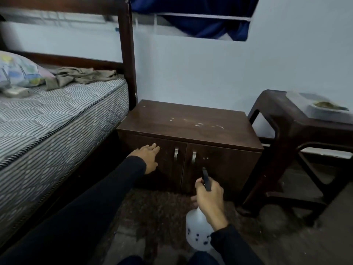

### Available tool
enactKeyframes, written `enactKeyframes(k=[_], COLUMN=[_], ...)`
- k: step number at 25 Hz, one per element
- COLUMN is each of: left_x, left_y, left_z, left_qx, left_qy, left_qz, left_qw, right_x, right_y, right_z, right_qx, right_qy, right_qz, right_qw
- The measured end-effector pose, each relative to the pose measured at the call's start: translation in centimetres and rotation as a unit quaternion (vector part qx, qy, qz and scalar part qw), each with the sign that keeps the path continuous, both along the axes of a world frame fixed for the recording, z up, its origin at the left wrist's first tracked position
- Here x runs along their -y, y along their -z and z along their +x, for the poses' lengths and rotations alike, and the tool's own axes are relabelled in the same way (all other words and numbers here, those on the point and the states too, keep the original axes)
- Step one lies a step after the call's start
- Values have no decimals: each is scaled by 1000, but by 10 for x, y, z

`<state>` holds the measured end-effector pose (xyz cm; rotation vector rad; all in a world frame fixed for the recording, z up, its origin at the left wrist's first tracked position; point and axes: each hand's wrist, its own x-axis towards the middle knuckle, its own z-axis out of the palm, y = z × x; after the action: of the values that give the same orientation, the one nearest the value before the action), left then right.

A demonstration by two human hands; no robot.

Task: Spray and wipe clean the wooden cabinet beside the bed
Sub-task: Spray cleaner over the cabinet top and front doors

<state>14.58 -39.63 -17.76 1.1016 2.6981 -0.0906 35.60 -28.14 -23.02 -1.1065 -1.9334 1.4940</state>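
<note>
**Beside the bed: one hand on the cabinet door, the other on the sprayer**

In the head view, the wooden cabinet stands on the floor against the pale wall. Its left side is just beside the dark bed frame and its right side is near a dark table. Pale smears mark the cabinet's top. Both its doors are closed, and two metal handles sit side by side at the middle seam.

The left hand reaches out from a black sleeve. Its fingers are straight and close together, laid flat against the upper part of the left door, and they hold nothing.

The right hand grips the spray bottle with its fingers curled round the neck and the dark spray head. The nozzle points at the right door, close to it but not touching. The bottle's white body hangs below the wrist, above a dark mat in front of the cabinet.

On the striped mattress a crumpled grey-brown cloth lies next to a patterned pillow, well apart from both hands. A pale dish sits on the table. A blue curtain hangs at the window above the cabinet.
</note>
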Motion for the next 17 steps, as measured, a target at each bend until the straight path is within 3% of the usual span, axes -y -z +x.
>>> enactKeyframes(k=[6,17], left_x=[-20,-38], left_y=[55,78], left_z=[44,53], left_qx=[100,116], left_qy=[46,54], left_qz=[-62,-47], left_qw=[992,991], right_x=[-10,-22], right_y=[7,30], right_z=[0,-6], right_qx=[39,41], right_qy=[38,79], right_qz=[11,33], right_qw=[998,995])
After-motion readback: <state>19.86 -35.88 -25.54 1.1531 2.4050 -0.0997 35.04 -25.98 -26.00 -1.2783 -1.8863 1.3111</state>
